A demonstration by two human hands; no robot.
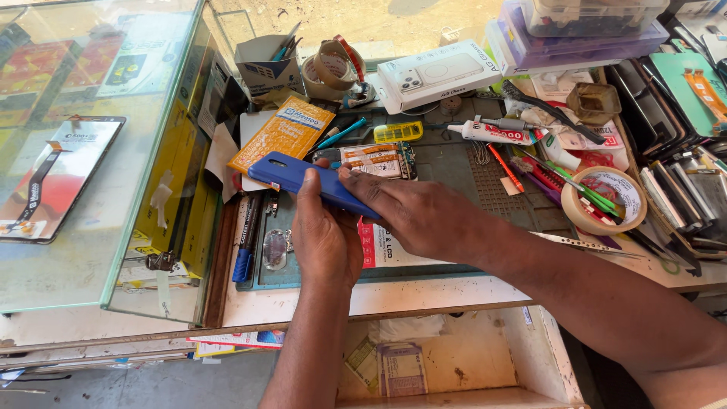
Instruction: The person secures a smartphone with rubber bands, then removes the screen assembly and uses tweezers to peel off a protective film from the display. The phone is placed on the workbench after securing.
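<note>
A blue phone back cover (291,173) is held above the work mat, tilted with its camera cutout at the upper left. My left hand (324,235) grips it from below, thumb along its near edge. My right hand (413,212) comes in from the right and presses on the cover's right end with fingers flat. Just behind the cover lies an opened phone (379,159) showing its circuit board and orange strips.
Yellow packet (282,132), white phone box (435,76), glue tube (492,132), tape rolls (606,198) (333,68), brush, tweezers (583,242) and pens crowd the grey-green mat (447,170). A glass display case (98,151) stands at left. An open drawer (454,356) sits below.
</note>
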